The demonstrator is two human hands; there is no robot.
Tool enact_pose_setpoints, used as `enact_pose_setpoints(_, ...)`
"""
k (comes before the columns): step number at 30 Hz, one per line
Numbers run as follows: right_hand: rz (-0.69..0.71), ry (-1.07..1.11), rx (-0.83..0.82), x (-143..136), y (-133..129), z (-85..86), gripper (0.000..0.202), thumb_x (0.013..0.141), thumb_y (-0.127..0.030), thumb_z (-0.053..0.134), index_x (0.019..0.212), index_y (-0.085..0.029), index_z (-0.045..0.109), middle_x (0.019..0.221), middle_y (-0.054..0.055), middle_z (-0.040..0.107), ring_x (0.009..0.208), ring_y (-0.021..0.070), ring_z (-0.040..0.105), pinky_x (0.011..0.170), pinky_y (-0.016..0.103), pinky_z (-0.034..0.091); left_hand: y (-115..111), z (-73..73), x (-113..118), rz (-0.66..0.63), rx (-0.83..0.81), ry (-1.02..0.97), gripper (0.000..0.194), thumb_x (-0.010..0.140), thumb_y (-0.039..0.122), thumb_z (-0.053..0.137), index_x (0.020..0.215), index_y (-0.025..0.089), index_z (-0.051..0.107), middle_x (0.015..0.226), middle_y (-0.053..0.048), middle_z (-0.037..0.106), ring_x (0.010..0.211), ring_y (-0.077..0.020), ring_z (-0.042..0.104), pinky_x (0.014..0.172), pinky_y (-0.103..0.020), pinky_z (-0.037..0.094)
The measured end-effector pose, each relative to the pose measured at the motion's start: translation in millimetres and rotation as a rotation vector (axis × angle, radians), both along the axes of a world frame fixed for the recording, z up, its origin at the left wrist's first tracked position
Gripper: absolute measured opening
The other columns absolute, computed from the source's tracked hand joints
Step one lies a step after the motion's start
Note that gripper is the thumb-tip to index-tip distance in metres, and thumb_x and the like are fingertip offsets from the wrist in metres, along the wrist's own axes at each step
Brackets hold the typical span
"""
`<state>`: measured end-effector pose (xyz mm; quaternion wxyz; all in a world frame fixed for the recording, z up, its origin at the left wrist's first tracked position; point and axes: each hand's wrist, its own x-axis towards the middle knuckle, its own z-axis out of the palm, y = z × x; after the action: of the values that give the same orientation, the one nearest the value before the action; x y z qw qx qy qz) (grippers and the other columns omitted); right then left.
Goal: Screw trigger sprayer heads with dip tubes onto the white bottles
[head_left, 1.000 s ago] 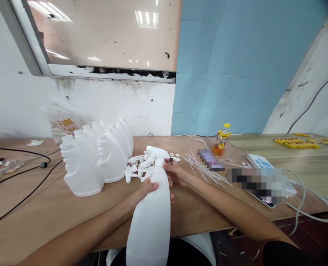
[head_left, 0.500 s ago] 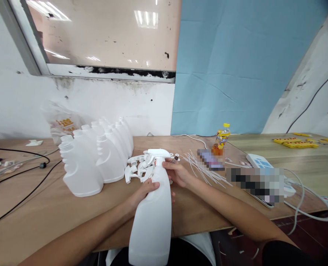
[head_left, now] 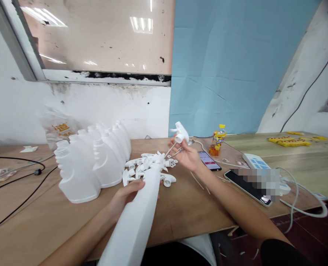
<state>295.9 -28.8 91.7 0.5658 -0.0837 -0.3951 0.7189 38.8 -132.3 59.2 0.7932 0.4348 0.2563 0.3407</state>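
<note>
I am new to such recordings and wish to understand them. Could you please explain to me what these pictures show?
There is no machine here, only a person's bare left hand and right hand. One camera, worn on the head, takes every picture, looking forward and down.

The left hand grips a tilted white bottle. The right hand holds a white spray head, whose thin tube points toward the bottle's neck.

On the brown table, more white bottles stand at the left, with loose spray heads beside them. To the right are a phone and a yellow-capped drink bottle.
</note>
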Motion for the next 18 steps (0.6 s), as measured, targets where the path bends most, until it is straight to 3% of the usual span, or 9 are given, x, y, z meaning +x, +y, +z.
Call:
enact_pose_setpoints(2, -0.08, 0.06, 0.007, 23.7, 12.7, 7.6, 0.008, 0.096, -0.025, 0.056, 0.097, -0.023, 0.063, 0.098, 0.002, 0.07, 0.109, 0.0176, 0.064, 0.098, 0.037, 0.052, -9.0, 10.2, -17.0, 0.212, 0.127, 0.118, 0.065, 0.073, 0.04, 0.078, 0.131, 0.018, 0.057, 0.094, -0.01, 0.071, 0.074, -0.0227, 0.068, 0.062, -0.028, 0.053)
enact_pose_setpoints(5, -0.207, 0.122, 0.001, 59.1, 29.4, 10.1, 0.016, 0.1, -0.017, 0.047, 0.091, -0.021, 0.059, 0.079, -0.001, 0.064, 0.085, 0.0126, 0.066, 0.094, 0.033, 0.055, -14.7, 24.9, -45.9, 0.526, 0.375, 0.284, 0.071, 0.071, 0.041, 0.081, 0.134, 0.028, 0.052, 0.099, -0.006, 0.07, 0.081, -0.025, 0.068, 0.065, -0.031, 0.055)
enact_pose_setpoints(7, -0.229, 0.072, -0.03, 78.5, 36.6, 7.4, 0.019, 0.1, -0.014, 0.044, 0.087, -0.02, 0.056, 0.069, -0.003, 0.055, 0.064, 0.0099, 0.059, 0.076, 0.026, 0.058, -13.4, 32.3, -61.7, 0.701, 0.597, 0.374, 0.063, 0.075, 0.044, 0.078, 0.132, 0.03, 0.054, 0.106, -0.005, 0.069, 0.095, -0.0277, 0.067, 0.075, -0.034, 0.056)
enact_pose_setpoints(9, -0.205, -0.02, -0.112, 92.9, 40.8, 2.8, 0.021, 0.101, -0.016, 0.042, 0.083, -0.02, 0.052, 0.064, -0.005, 0.047, 0.05, 0.0083, 0.048, 0.054, 0.019, 0.052, -9.0, 35.7, -72.7, 0.807, 0.831, 0.477, 0.053, 0.081, 0.043, 0.073, 0.129, 0.031, 0.057, 0.119, -0.005, 0.065, 0.113, -0.0291, 0.06, 0.091, -0.038, 0.052)
enact_pose_setpoints(12, -0.176, -0.117, -0.261, 105.8, 45.3, -5.4, 0.025, 0.103, -0.019, 0.036, 0.083, -0.018, 0.051, 0.058, -0.006, 0.037, 0.039, 0.0071, 0.033, 0.034, 0.015, 0.034, 1.8, 31.6, -83.7, 0.917, 1.074, 0.639, 0.04, 0.085, 0.04, 0.069, 0.123, 0.029, 0.061, 0.125, -0.004, 0.059, 0.119, -0.0273, 0.053, 0.103, -0.039, 0.043)
enact_pose_setpoints(15, -0.188, -0.163, -0.324, 111.5, 51.2, -13.5, 0.021, 0.102, -0.018, 0.036, 0.09, -0.017, 0.053, 0.054, -0.01, 0.028, 0.036, 0.0073, 0.022, 0.029, 0.015, 0.024, 13.6, 19.7, -92.3, 1.043, 1.117, 0.754, 0.04, 0.088, 0.042, 0.066, 0.125, 0.029, 0.059, 0.118, -0.004, 0.06, 0.105, -0.0239, 0.056, 0.097, -0.039, 0.044)
enact_pose_setpoints(18, -0.211, -0.203, -0.348, 113.6, 57.2, -20.0, 0.008, 0.099, -0.019, 0.048, 0.092, -0.017, 0.052, 0.052, -0.012, 0.023, 0.035, 0.0066, 0.018, 0.028, 0.015, 0.019, 22.0, 8.9, -97.6, 1.148, 1.132, 0.903, 0.042, 0.09, 0.045, 0.062, 0.127, 0.027, 0.058, 0.113, -0.004, 0.061, 0.095, -0.0223, 0.057, 0.089, -0.037, 0.046)
